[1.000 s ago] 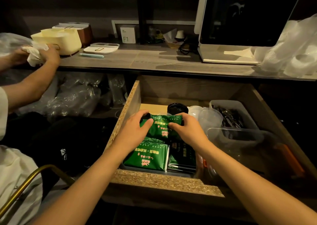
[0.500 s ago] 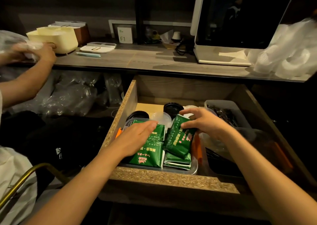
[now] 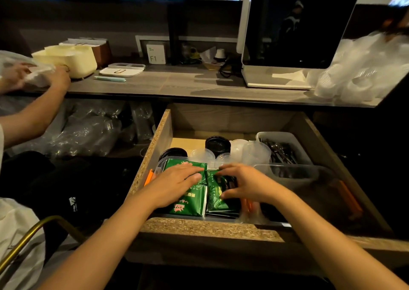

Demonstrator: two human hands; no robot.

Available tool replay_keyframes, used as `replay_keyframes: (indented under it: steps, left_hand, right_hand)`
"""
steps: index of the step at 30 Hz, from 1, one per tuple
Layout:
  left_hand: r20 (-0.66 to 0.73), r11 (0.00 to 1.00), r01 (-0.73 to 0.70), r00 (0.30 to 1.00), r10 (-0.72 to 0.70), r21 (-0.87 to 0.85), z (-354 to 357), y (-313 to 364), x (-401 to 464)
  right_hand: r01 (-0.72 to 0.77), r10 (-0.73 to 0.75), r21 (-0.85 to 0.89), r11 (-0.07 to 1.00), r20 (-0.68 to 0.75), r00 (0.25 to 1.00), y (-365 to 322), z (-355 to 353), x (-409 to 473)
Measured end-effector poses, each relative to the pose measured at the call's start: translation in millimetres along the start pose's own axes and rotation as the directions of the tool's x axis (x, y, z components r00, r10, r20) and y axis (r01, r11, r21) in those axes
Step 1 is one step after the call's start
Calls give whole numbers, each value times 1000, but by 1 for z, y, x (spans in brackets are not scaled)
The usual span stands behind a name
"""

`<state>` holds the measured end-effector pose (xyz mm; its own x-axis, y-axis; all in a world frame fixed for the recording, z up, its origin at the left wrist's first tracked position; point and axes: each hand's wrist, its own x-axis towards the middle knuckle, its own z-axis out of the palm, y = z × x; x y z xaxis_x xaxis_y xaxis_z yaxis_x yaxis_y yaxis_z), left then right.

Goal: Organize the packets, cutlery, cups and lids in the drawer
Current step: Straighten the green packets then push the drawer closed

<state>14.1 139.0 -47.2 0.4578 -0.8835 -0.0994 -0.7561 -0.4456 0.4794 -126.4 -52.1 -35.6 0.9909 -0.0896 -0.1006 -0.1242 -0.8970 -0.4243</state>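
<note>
The wooden drawer (image 3: 208, 229) stands pulled out below the counter. At its front left a clear tray holds two stacks of green packets. My left hand (image 3: 177, 184) lies flat, fingers together, on the left stack of packets (image 3: 190, 203). My right hand (image 3: 245, 183) curls over the right stack of packets (image 3: 215, 198), fingers at its far edge and thumb on its near side. Behind the tray stand black lids (image 3: 218, 144) and clear cups (image 3: 254, 154). A clear bin of dark cutlery (image 3: 280, 151) sits at the back right.
A second clear bin (image 3: 294, 174) is right of my right hand, with orange items (image 3: 247, 205) near it. On the counter (image 3: 188, 86) are a cream box, a white screen stand and bagged clear lids (image 3: 363, 73). Another person's hands (image 3: 55, 78) work at the left.
My right hand has brought the tilted green packet down flat onto the right stack. My left hand stays pressed on the left stack.
</note>
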Motion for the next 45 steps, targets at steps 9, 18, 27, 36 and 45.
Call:
replay_keyframes:
  steps: [9,18,27,36,45]
  left_hand:
    - [73,974,-190,981,182,121,1,18,0]
    - [176,945,-242,963,205,221,24,53,20]
    - [123,980,-198,973,193,30,23,52,9]
    - [-142,981,-152,981,135,-120,25,76,-8]
    - [-36,963,-203,979,199,-178,37,122,55]
  right_hand:
    - [-107,157,190,976,-269,950,1,-8,-32]
    - [-280,398,455,846,-186,899,36,-17,-76]
    - [-169,358,539,825,-268,895,45,-3,-87]
    - [-317,402,353,880,-199,894,59,-23,-90]
    - [-375,342,75,924,277,898,95,-24,-68]
